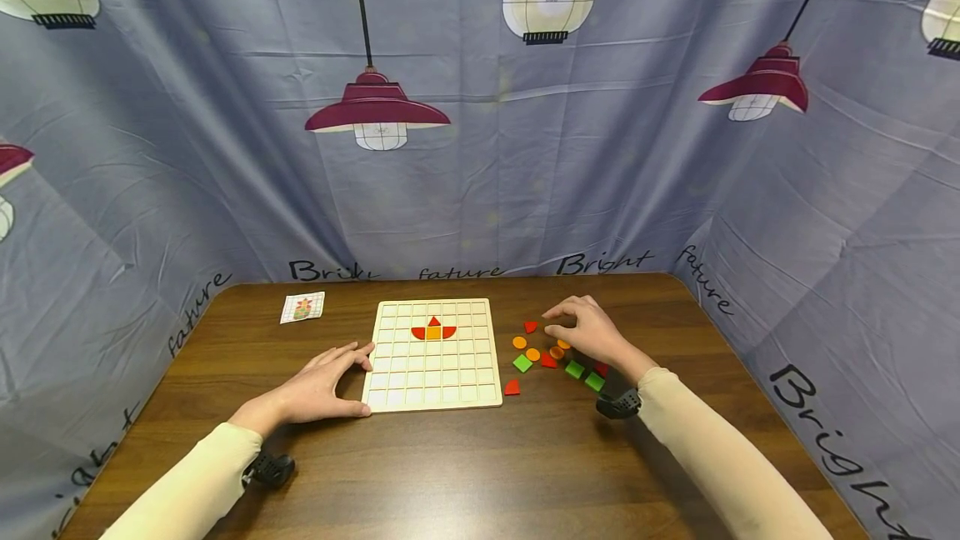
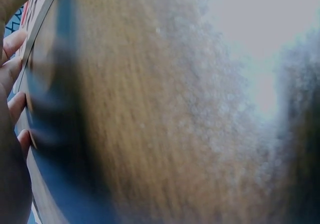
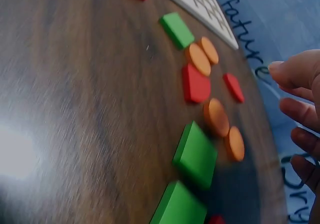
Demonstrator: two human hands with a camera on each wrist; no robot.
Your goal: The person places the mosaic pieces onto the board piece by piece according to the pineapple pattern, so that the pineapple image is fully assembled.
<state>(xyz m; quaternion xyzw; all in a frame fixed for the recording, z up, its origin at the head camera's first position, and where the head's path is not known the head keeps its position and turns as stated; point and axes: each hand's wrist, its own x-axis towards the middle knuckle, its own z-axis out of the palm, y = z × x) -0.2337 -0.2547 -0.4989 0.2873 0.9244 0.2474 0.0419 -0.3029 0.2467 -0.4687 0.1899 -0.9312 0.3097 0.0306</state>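
Note:
The left hand (image 1: pixel 322 386) rests at the left side of a cream grid board (image 1: pixel 431 390), its fingertips along the edge and its thumb at the near corner. On the board, an orange square (image 1: pixel 433 332) sits between two red quarter-round pieces (image 1: pixel 448 332), with a red triangle (image 1: pixel 434 321) above it. Over the loose pieces to the board's right hovers the right hand (image 1: pixel 588 330), thumb and fingers apart with nothing between them. Beneath and beside it lie orange discs (image 3: pixel 216 117), green squares (image 3: pixel 195 154) and red pieces (image 3: pixel 196 83).
A small card (image 1: pixel 302 307) with a printed flower-like picture lies at the table's back left. Another red piece (image 1: pixel 512 387) lies near the board's right front corner. Grey-blue curtains (image 1: pixel 480 190) with printed lamps surround the wooden table (image 1: pixel 450 473).

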